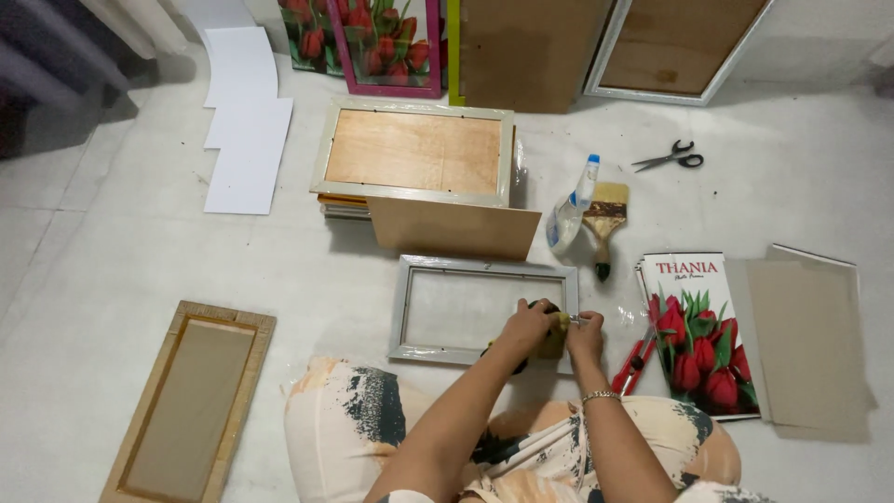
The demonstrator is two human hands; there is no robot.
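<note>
Both forearms reach forward over the knees, the left hand (524,323) and right hand (587,335) meeting, fingers closed on a yellowish tool (555,337) at the grey frame's (484,308) right edge on the floor (112,270).

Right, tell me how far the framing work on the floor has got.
Done, it seems: a stack of frames with wooden backing boards sits face down. In hand: both hands, left hand and right hand, work a small yellowish tool at the right edge of the grey empty rectangular frame. Left: the tulip prints and grey cardboard sheets lie unframed.
</note>
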